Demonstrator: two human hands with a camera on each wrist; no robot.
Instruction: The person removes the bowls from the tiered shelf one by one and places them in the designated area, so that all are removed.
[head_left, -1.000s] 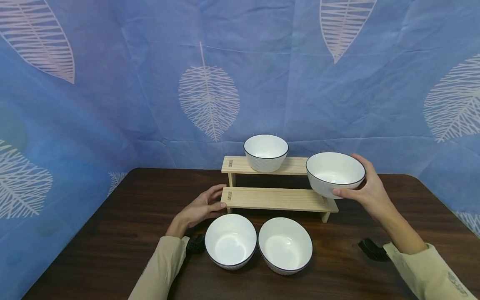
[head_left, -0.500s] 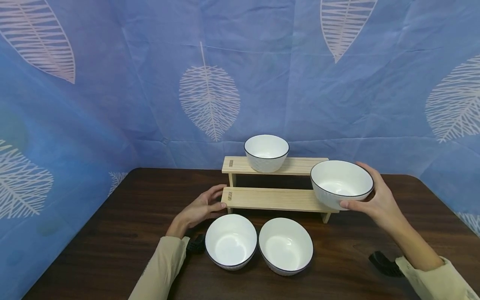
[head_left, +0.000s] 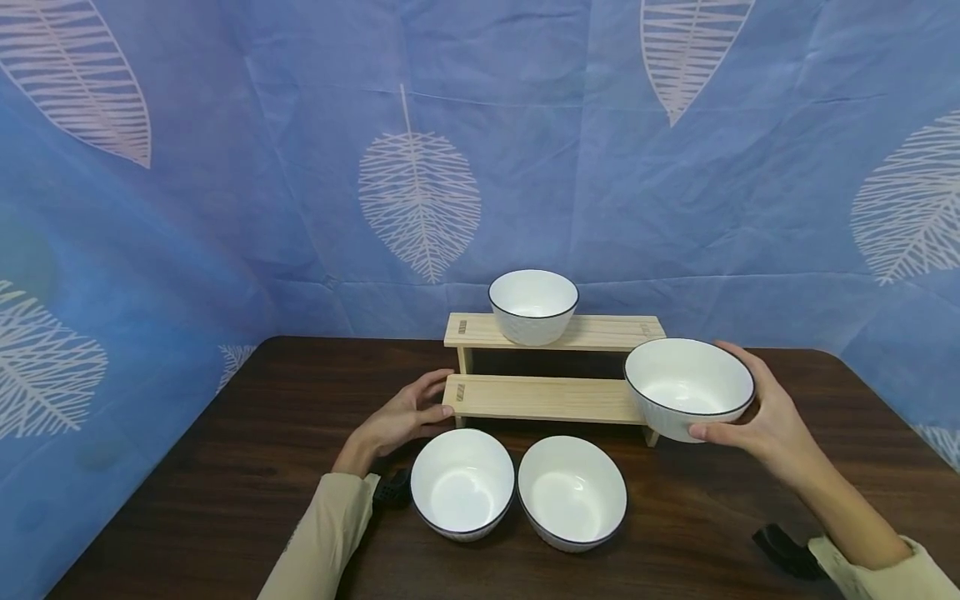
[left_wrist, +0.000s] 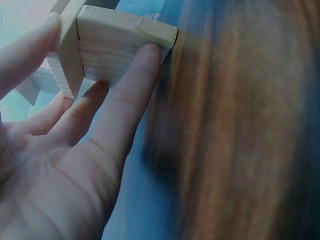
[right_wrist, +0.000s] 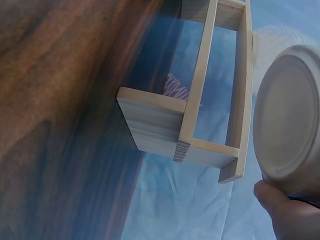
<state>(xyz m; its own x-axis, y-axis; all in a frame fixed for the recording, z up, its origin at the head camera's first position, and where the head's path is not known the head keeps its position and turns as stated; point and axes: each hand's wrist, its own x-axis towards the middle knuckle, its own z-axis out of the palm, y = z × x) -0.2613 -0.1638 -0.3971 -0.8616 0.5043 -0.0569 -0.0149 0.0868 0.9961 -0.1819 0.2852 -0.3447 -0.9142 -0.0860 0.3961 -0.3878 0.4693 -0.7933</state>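
Observation:
A white bowl (head_left: 688, 388) with a dark rim is held in my right hand (head_left: 776, 425), thumb on the near side and fingers at the far side. It is over the right end of a two-step wooden rack (head_left: 543, 399); the right wrist view shows the bowl's underside (right_wrist: 285, 117) apart from the rack. My left hand (head_left: 397, 418) grips the rack's left end. In the left wrist view its thumb is at the shelf board and its index finger (left_wrist: 125, 105) lies along the end leg (left_wrist: 112, 50). Another white bowl (head_left: 533, 305) stands on the upper step.
Two more white bowls, a left one (head_left: 462, 483) and a right one (head_left: 573, 492), stand side by side before the rack on the dark wooden table (head_left: 225, 467). A blue cloth (head_left: 300, 167) with leaf prints hangs behind the table.
My right hand has moved the bowl right, down and towards me, from over the rack's right part to its right end. The left hand stays on the rack.

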